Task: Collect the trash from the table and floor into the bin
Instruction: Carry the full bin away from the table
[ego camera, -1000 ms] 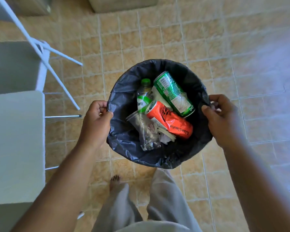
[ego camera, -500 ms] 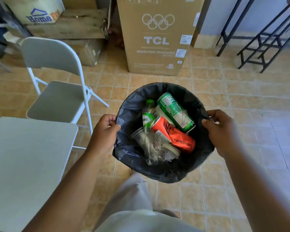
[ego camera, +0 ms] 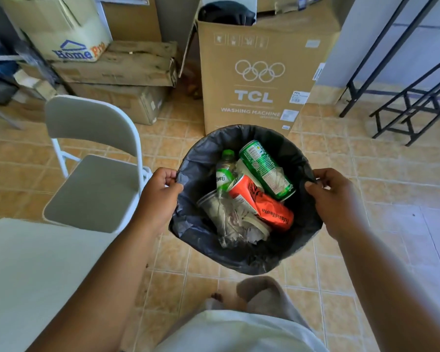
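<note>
A tall cardboard washing-machine box [ego camera: 259,80] stands just behind the bin, its top cut off by the frame. Left of the bin, a white desk [ego camera: 23,275] runs out of view at the left and bottom edges. A pale folding chair [ego camera: 97,189] sits beyond the desk, also left of the bin.

The bin [ego camera: 300,250] is held in front of the person, over the tiled floor [ego camera: 366,174]. A black liner [ego camera: 193,224] drapes its rim and walls, so the bin's own body cannot be made out. The left hand [ego camera: 160,196] takes the rim's left side, thumb on the liner and fingers curled over the edge in a closed grip. The right hand [ego camera: 335,199] pinches the right side the same way.

Inside the bin, a green can [ego camera: 267,171] lies tilted at the far right, touching a dented red can [ego camera: 262,204] at the centre. A green-capped bottle [ego camera: 224,174] lies to their left, its lower end hidden. A crushed clear cup [ego camera: 219,214] and crumpled paper [ego camera: 252,232] lie nearest the person, their outlines hard to separate.
</note>
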